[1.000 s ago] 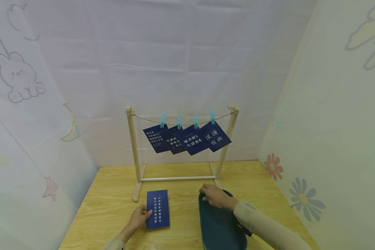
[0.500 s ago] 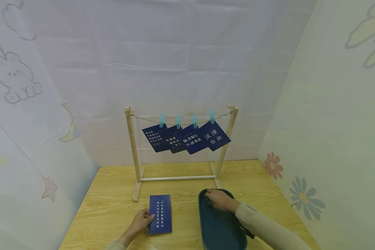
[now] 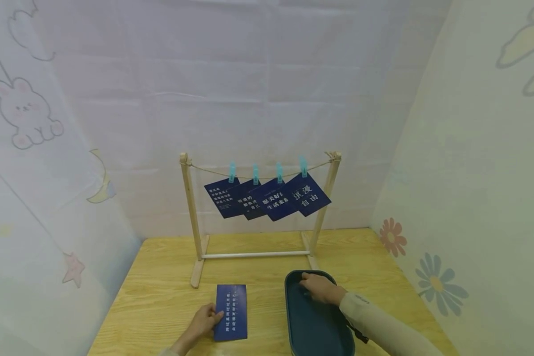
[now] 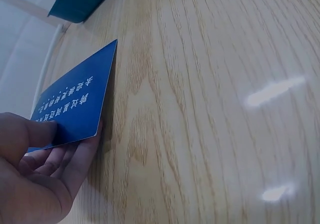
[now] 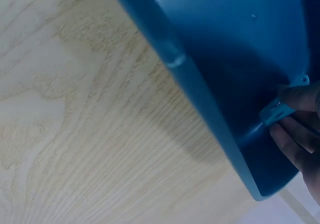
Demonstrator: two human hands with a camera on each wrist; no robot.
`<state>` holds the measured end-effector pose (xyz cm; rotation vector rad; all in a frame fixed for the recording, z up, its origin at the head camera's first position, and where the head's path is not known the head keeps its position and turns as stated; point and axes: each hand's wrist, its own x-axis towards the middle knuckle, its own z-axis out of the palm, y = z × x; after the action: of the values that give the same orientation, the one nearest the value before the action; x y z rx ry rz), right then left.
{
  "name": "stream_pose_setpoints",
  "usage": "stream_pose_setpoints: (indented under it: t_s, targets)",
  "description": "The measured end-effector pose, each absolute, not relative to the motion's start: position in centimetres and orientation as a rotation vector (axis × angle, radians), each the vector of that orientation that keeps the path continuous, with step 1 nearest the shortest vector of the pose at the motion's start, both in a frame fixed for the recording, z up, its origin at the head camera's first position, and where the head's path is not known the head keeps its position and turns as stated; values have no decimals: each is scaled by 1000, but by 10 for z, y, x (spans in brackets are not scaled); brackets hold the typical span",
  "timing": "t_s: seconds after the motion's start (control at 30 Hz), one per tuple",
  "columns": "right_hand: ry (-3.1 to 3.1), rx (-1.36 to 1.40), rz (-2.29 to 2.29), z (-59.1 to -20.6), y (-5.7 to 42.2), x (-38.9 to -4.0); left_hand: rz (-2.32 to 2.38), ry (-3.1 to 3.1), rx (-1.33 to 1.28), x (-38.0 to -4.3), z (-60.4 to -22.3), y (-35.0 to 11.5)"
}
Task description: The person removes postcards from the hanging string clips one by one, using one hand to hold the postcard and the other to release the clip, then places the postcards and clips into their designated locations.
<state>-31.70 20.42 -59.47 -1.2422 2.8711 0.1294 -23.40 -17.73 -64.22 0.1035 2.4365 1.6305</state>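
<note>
One blue printed card [image 3: 232, 311] is in the left hand [image 3: 204, 320], thumb on top, over the wood-grain table [image 3: 160, 277]. The right hand [image 3: 321, 288] pinches one turquoise clothespin [image 5: 272, 114] inside one tray [image 3: 318, 329]. Behind, four hanging cards [image 3: 310, 195] (overlapping) share one twine [image 3: 209, 170] with four light-blue pegs [image 3: 280, 173].

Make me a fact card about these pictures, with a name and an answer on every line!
Left hand: pinches one blue card
Right hand: pinches a light-blue peg at the tray
String: tied across the wooden stand
Hanging cards: four, dark blue, white writing
Hanging pegs: four, light blue
Table: wood-patterned, under stand and tray
</note>
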Motion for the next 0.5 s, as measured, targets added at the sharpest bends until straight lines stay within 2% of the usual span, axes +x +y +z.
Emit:
stream_pose_setpoints:
  t_s: [0.5]
  targets:
    - [2856,-1189,188,-600,203,-311,1520,2617,154,-226,-649,-176]
